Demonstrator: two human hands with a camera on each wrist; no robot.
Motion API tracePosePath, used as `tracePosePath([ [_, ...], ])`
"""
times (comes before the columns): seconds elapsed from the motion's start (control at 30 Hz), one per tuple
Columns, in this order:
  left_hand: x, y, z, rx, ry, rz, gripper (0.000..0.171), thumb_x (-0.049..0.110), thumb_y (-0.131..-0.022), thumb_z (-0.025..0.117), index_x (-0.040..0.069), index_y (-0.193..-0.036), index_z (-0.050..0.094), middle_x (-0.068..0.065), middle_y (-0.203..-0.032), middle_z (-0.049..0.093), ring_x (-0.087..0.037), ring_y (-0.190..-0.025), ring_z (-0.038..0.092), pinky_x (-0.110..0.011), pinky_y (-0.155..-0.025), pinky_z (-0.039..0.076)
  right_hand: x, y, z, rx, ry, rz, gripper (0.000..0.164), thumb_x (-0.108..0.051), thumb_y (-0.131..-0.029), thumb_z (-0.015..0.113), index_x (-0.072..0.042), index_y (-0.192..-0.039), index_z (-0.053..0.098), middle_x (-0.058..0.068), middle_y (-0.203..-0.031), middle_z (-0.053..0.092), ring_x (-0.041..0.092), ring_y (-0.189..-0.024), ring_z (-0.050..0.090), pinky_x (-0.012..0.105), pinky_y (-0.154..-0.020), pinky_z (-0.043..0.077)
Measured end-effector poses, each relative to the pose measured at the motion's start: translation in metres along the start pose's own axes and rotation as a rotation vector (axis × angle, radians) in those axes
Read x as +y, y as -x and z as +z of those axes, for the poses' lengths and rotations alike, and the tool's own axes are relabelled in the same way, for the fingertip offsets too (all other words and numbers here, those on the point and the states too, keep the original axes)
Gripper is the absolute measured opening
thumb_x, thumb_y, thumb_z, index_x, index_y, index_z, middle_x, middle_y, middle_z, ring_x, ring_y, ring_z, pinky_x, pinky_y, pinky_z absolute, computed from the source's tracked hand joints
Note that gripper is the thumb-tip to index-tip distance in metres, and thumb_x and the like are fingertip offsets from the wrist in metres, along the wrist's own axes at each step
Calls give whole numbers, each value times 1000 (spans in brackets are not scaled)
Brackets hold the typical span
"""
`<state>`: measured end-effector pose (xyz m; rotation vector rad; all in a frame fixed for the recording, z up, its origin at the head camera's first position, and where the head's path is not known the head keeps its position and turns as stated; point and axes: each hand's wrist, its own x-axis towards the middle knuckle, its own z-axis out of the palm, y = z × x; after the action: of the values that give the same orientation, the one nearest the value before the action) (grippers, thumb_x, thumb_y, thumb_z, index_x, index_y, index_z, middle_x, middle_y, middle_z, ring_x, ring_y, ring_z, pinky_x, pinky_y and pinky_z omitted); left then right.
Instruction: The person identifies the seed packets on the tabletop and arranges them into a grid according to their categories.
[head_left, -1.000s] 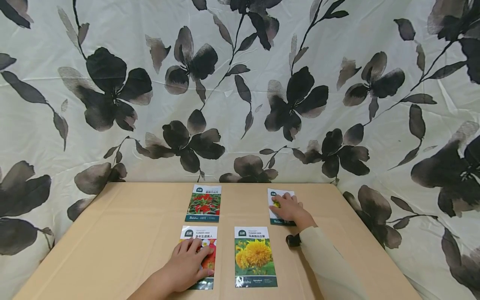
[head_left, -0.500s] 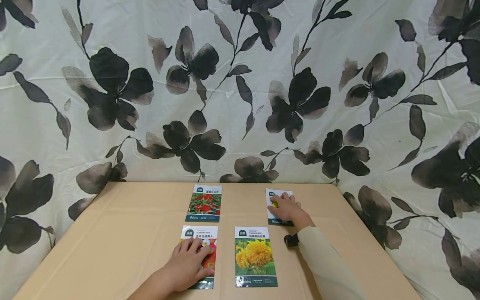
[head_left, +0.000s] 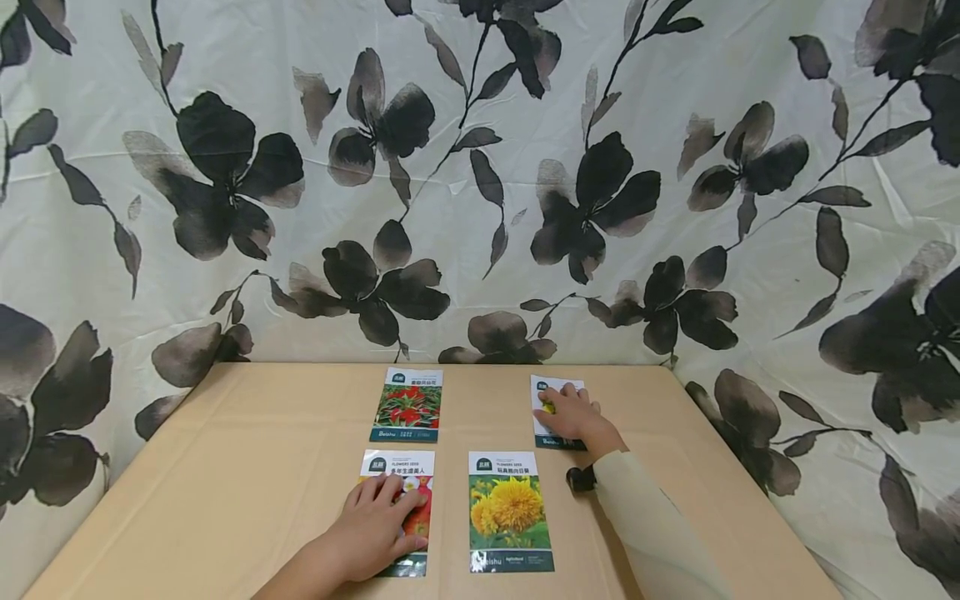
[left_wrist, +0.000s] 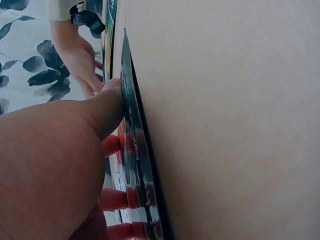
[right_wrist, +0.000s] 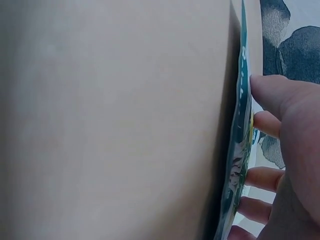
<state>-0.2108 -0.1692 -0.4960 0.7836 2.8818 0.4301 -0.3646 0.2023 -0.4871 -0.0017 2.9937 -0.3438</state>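
Flat on the table, a seed packet with red flowers (head_left: 417, 525) lies under my left hand (head_left: 378, 525), whose thumb and fingertips rest on its face. The left wrist view shows this packet (left_wrist: 135, 135) edge-on, fingertips against its printed side. At the back right, my right hand (head_left: 576, 417) presses its fingertips on another seed packet (head_left: 546, 441), covering most of its picture. That packet (right_wrist: 240, 125) appears edge-on in the right wrist view, thumb and fingers touching its face. Between the hands, nearer the front, lies a yellow-flower seed packet (head_left: 512, 512).
A seed packet with a red-flower picture (head_left: 406, 406) lies at the back left, behind the left hand's packet. The light wooden table (head_left: 247, 467) ends at a floral cloth backdrop (head_left: 480, 208). A dark device (head_left: 581, 479) is on the right wrist.
The right hand and the packet under it have slid slightly left. The left hand and the other packets keep their places.
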Motion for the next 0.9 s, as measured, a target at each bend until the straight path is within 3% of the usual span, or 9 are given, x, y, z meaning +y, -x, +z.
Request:
tracePosePath([
  [0.9, 0, 2, 0, 8, -2, 15, 60, 62, -89, 67, 21, -133, 63, -13, -130, 52, -42, -127, 41, -72, -107, 31, -19, -1, -1, -18, -9, -15, 56, -54, -101, 57, -28, -150, 51, 18, -152, 42, 42, -131, 38, 64, -105, 35],
])
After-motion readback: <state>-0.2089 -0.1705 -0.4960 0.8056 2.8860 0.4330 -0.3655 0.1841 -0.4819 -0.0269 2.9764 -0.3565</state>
